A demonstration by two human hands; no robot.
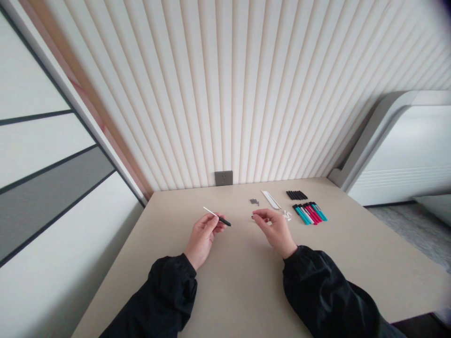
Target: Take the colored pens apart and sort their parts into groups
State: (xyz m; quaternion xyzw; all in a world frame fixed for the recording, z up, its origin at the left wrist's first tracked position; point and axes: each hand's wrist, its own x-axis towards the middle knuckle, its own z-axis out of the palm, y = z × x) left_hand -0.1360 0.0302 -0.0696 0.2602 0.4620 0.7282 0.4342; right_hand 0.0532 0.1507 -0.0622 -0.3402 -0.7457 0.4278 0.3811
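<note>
My left hand (201,238) is closed on a pen section, pinched between thumb and fingers. It has a black front part (224,221) pointing right and a thin white refill (210,211) sticking out to the upper left. My right hand (276,231) is closed in a pinch on a tiny dark piece (252,216), too small to make out. A gap separates the two hands, both raised over the beige table (232,272). Several small white pieces (287,215) lie just beyond my right hand.
Behind my right hand are small grey pieces (254,202) and a bundle of white refills (270,200). To their right lie a row of black pen parts (296,195) and coloured pen barrels (310,213). A ribbed wall with a socket (223,178) borders the table's back.
</note>
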